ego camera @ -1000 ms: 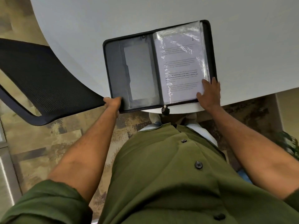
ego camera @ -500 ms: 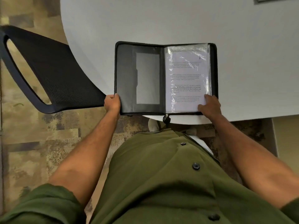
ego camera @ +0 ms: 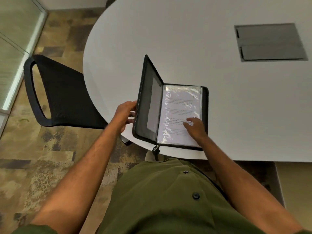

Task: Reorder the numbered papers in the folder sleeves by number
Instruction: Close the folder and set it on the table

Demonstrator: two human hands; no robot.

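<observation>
The black zip folder [ego camera: 170, 114] lies at the near edge of the white desk [ego camera: 185, 48], by its rounded left end, its right half flat and its left cover [ego camera: 148, 105] tilted up off the surface. In the right half a printed paper [ego camera: 179, 105] sits inside a clear plastic sleeve [ego camera: 182, 89] that glints with creases; its number is too small to read. The right hand [ego camera: 195, 127] rests on the lower part of that page, fingers stretched out flat and pressing the sleeve. The left hand [ego camera: 125, 114] grips the outer zip edge of the raised cover, fingers curled around it. The zip pull [ego camera: 155, 148] hangs over the desk's near edge. A grey hatch [ego camera: 270, 42] is set into the desk towards its far right. A black mesh chair [ego camera: 64, 92] stands just beside the desk's left end on patterned carpet [ego camera: 42, 157].
</observation>
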